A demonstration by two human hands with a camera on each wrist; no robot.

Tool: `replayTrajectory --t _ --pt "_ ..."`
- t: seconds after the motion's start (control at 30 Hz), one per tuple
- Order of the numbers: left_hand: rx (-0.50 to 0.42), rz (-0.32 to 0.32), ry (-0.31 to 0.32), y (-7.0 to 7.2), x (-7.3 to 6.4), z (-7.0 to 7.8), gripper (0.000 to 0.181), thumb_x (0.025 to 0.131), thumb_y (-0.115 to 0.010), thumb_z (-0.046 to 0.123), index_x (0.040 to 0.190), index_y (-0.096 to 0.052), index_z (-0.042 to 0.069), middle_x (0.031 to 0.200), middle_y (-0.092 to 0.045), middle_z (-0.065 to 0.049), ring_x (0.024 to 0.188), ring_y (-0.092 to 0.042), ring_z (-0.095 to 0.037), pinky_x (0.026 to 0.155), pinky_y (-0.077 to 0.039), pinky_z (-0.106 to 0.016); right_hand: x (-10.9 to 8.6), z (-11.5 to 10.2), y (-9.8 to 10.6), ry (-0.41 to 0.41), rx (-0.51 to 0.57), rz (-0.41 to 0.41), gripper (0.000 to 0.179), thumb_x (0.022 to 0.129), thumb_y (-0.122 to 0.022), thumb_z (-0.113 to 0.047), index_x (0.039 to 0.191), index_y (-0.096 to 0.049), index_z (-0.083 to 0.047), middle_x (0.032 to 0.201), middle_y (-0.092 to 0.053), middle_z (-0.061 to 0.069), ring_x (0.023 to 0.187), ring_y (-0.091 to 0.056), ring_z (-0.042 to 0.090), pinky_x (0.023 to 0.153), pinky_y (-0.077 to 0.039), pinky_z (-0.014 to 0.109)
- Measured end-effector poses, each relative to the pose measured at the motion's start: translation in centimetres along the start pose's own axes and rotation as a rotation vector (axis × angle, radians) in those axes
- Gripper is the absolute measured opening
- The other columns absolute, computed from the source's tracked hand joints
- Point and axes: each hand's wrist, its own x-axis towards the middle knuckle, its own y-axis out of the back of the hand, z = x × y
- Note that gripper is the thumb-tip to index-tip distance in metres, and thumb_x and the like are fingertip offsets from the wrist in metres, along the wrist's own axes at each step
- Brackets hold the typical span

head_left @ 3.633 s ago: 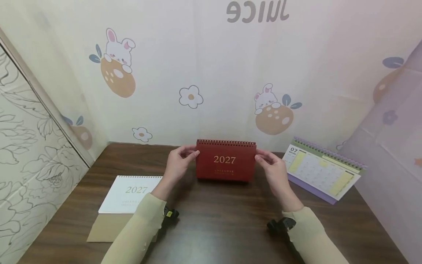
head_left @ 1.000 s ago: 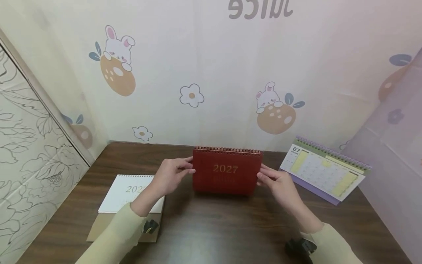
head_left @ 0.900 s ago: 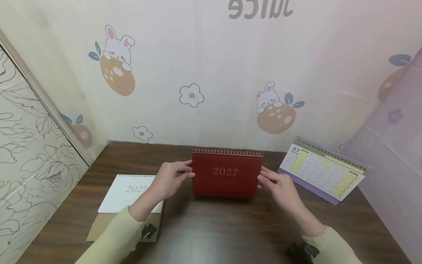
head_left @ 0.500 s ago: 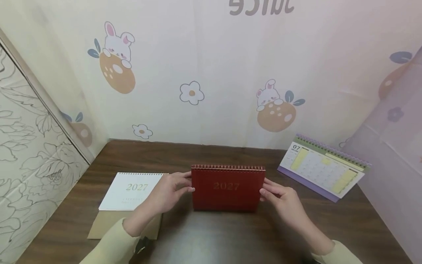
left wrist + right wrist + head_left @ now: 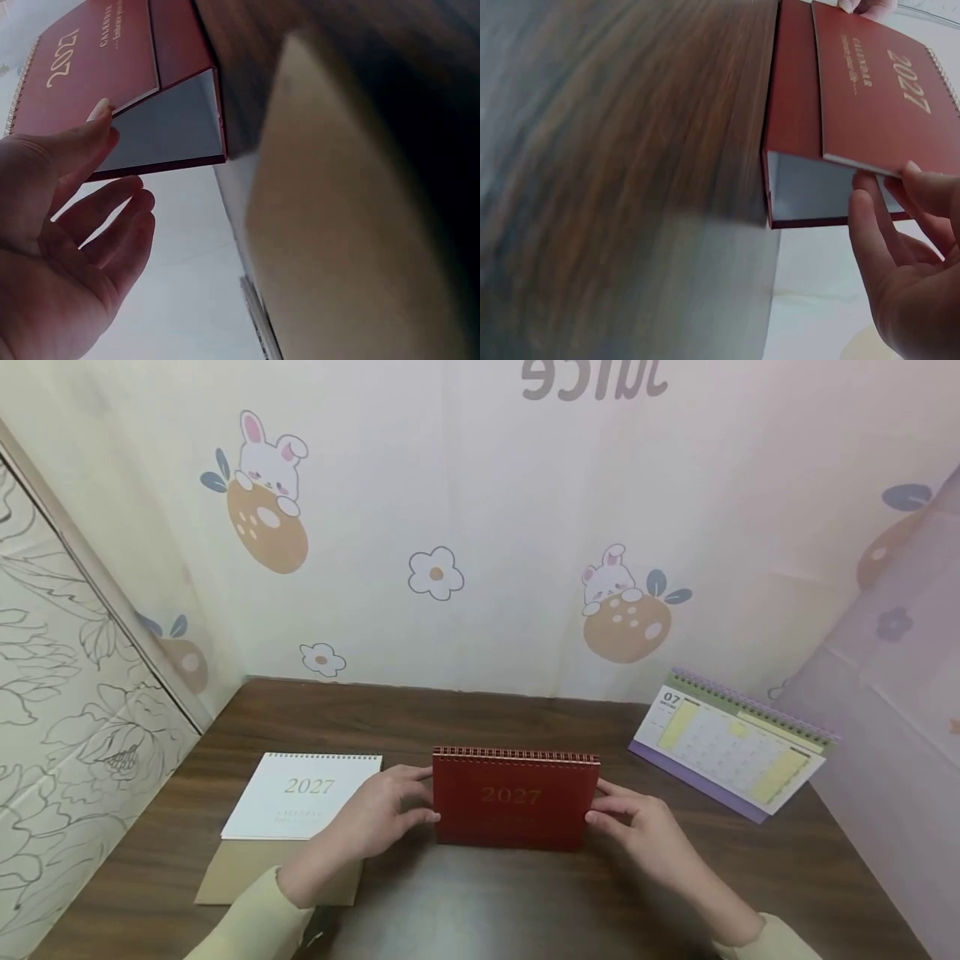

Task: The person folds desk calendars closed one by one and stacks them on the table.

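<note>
Between both hands, a red desk calendar [image 5: 517, 803] with gold "2027" lettering and a spiral binding along its top stands upright. My left hand [image 5: 384, 810] pinches its left side edge, thumb on the front cover and a finger behind the pages, as the left wrist view of the calendar [image 5: 82, 64] shows. The other fingers there are loosely bent. On the opposite side, my right hand [image 5: 651, 837] pinches the right edge. In the right wrist view the calendar [image 5: 877, 82] has a hollow, triangular stand, its bottom edge right at the table.
A white 2027 calendar [image 5: 300, 793] with a tan base [image 5: 247, 868] stands at the left, partly behind the left forearm. At the right back, a purple and green calendar [image 5: 735, 743] sits angled. The wooden table [image 5: 480, 910] meets a patterned wall covering [image 5: 510, 527] behind.
Both hands have brought the red calendar from near the back wall toward me, to the middle of the table. The white and purple calendars have stayed put.
</note>
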Motion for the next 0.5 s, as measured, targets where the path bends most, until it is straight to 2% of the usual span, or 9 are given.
replayTrajectory --t 0.1,0.17,0.5 --pt "0.011 -0.001 -0.009 -0.07 0.01 -0.07 0.006 0.083 -0.082 0.025 0.085 -0.077 0.022 0.131 -0.065 -0.007 0.125 -0.056 -0.024 0.102 -0.045 -0.044 -0.04 0.15 0.03 -0.003 -0.025 -0.032 0.008 0.086 -0.079 -0.019 0.094 -0.079 -0.021 0.131 -0.063 0.017 0.121 -0.059 0.037 0.092 -0.051 0.049" --pt "0.016 0.0 -0.017 -0.11 0.03 -0.12 0.007 0.082 -0.082 0.025 0.084 -0.077 0.022 0.13 -0.065 -0.007 0.125 -0.056 -0.024 0.102 -0.045 -0.043 -0.08 0.24 -0.01 0.007 -0.034 -0.039 0.009 0.085 -0.08 -0.019 0.093 -0.079 -0.022 0.131 -0.063 0.017 0.121 -0.058 0.038 0.095 -0.048 0.055" --pt "0.033 0.055 -0.047 -0.54 -0.02 -0.28 0.008 0.081 -0.084 0.021 0.081 -0.076 0.02 0.13 -0.065 -0.006 0.123 -0.057 -0.023 0.099 -0.047 -0.043 0.13 0.31 -0.28 0.05 -0.052 -0.043 0.013 0.081 -0.083 -0.014 0.088 -0.079 -0.024 0.128 -0.064 0.019 0.12 -0.059 0.038 0.096 -0.046 0.056"
